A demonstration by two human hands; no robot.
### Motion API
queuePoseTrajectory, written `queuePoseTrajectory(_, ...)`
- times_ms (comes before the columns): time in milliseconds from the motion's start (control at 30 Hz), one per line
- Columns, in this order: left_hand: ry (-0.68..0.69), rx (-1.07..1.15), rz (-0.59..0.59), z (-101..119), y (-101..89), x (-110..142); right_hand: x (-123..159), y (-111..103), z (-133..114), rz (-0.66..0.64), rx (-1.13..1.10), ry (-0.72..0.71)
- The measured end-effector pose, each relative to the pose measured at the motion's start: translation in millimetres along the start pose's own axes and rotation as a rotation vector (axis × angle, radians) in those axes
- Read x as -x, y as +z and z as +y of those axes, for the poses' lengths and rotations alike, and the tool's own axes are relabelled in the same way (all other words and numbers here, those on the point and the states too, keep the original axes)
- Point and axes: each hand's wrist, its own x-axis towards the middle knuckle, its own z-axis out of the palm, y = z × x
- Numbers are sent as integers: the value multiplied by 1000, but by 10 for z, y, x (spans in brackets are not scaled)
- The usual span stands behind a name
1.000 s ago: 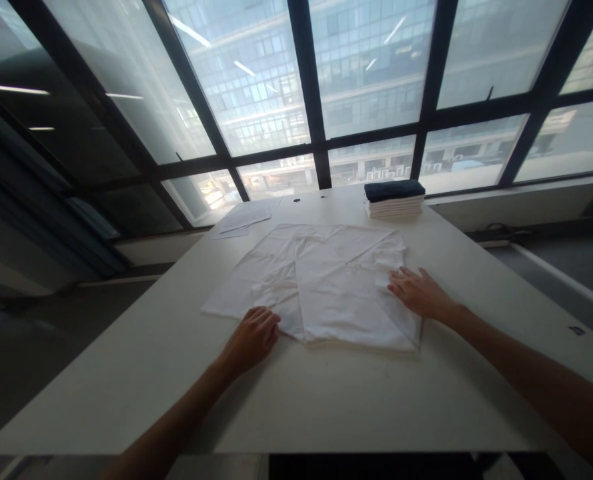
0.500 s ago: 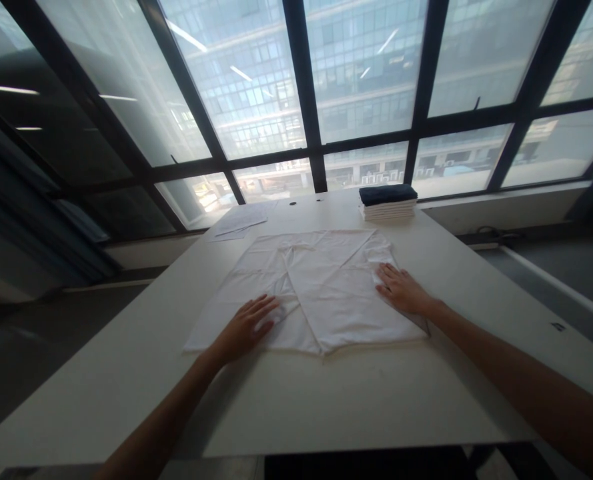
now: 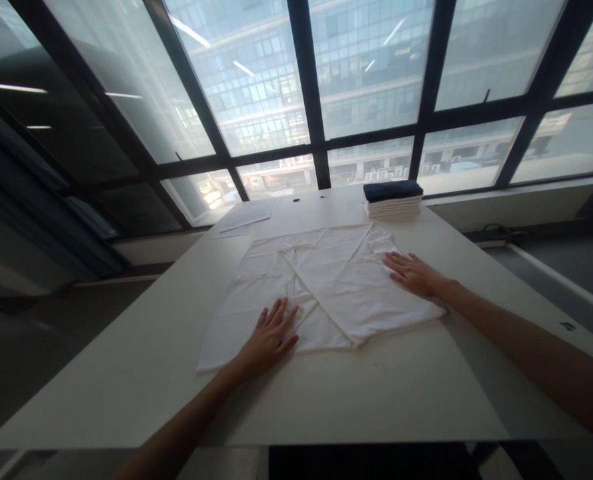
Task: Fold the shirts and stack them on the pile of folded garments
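A white garment, partly folded over itself, lies spread on the white table. It looks like a shirt, with diagonal fold edges across its middle and light creases. My left hand rests flat on its near part, left of centre, fingers spread. On the right side of the cloth lies my right hand, palm down with the fingers stretched out. Neither hand grips the fabric.
At the table's far right stands a stack of folded white cloths with a dark navy folded cloth on top. Paper sheets lie at the far left. Large windows rise behind the table.
The garment's near edge has shifted right and turned slightly, its left corner coming nearer to me. Both hands have moved a little to the right, staying flat on the cloth.
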Motion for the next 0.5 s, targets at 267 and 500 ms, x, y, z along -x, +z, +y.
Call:
queuePoseTrajectory(267, 36, -14, 5, -294, -200, 394, 201, -31, 73, 53, -61, -60)
queuePoseTrajectory(500, 31, 9, -32, -850, -440, 1057, 848, -221, -171, 65, -170, -231)
